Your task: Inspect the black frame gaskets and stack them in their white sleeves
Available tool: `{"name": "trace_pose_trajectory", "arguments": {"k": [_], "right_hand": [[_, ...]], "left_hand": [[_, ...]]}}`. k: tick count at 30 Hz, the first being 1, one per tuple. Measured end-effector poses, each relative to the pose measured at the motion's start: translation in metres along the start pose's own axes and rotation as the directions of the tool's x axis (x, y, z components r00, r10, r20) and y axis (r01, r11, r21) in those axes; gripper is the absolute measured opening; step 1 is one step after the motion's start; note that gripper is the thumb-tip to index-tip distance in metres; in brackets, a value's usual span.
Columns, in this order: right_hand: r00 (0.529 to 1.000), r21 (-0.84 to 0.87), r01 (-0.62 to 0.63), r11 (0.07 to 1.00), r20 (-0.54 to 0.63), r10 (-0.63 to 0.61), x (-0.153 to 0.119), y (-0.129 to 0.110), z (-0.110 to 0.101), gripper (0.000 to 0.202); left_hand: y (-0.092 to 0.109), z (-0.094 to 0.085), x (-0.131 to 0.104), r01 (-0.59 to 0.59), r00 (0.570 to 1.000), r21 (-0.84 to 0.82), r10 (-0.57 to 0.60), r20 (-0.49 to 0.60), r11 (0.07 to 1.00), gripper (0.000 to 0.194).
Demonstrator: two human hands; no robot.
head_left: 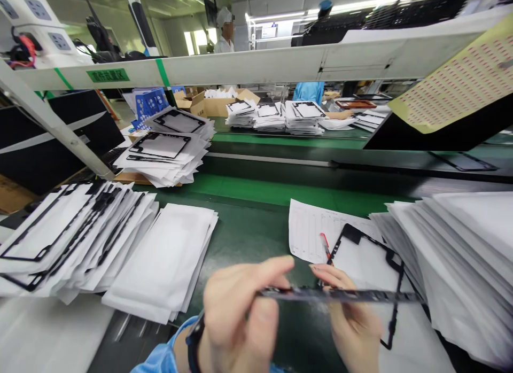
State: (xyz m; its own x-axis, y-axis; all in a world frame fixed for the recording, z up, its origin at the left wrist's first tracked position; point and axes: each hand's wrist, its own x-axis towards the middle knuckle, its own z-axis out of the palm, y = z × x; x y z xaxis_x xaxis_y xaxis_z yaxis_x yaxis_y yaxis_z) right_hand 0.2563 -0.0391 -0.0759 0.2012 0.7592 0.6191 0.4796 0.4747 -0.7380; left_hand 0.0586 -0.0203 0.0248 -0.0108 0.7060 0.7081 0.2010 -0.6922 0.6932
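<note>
My left hand (240, 314), with a dark band on the wrist, pinches the left end of a thin black frame (377, 296) between thumb and fingers. The frame is turned nearly edge-on and somewhat blurred. My right hand (352, 325) grips the same piece near its middle from below and behind. Beyond the right hand, another black frame with an open middle (348, 235) lies on a white sheet (368, 266). A red-tipped pen (324, 246) rests on a printed paper (306, 231), partly hidden by my fingers.
White sleeves with black frames (60, 223) pile up at left, beside a stack of white sleeves (168, 255). A tall white stack (452, 261) stands at right. Overhead runs a shelf rail (240, 68); a black panel (452, 122) hangs low. Other people are across the bench.
</note>
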Motion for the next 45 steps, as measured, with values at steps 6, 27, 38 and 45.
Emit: {"name": "trace_pose_trajectory", "arguments": {"k": [6, 27, 38, 45], "right_hand": [[1.000, 0.243, 0.009, 0.970, 0.015, -0.013, 0.014, -0.023, 0.000, 0.027], [0.891, -0.237, 0.443, 0.864, 0.224, -0.396, 0.030, -0.052, -0.024, 0.030], [0.829, -0.247, 0.527, 0.813, 0.359, -0.429, 0.036, -0.059, -0.032, 0.024], [0.848, -0.238, 0.511, 0.826, 0.300, -0.438, 0.034, -0.060, -0.030, 0.024]], "left_hand": [[-0.028, 0.008, 0.015, 0.323, 0.916, -0.295, -0.376, -0.141, 0.899, 0.042], [-0.002, 0.008, 0.001, -0.268, 0.964, 0.170, 0.264, 0.044, 0.949, 0.024], [0.003, 0.012, 0.001, -0.268, 0.958, 0.204, 0.283, -0.044, 0.942, 0.022], [0.000, 0.010, 0.005, -0.349, 0.937, 0.186, 0.347, 0.044, 0.918, 0.028]]}}
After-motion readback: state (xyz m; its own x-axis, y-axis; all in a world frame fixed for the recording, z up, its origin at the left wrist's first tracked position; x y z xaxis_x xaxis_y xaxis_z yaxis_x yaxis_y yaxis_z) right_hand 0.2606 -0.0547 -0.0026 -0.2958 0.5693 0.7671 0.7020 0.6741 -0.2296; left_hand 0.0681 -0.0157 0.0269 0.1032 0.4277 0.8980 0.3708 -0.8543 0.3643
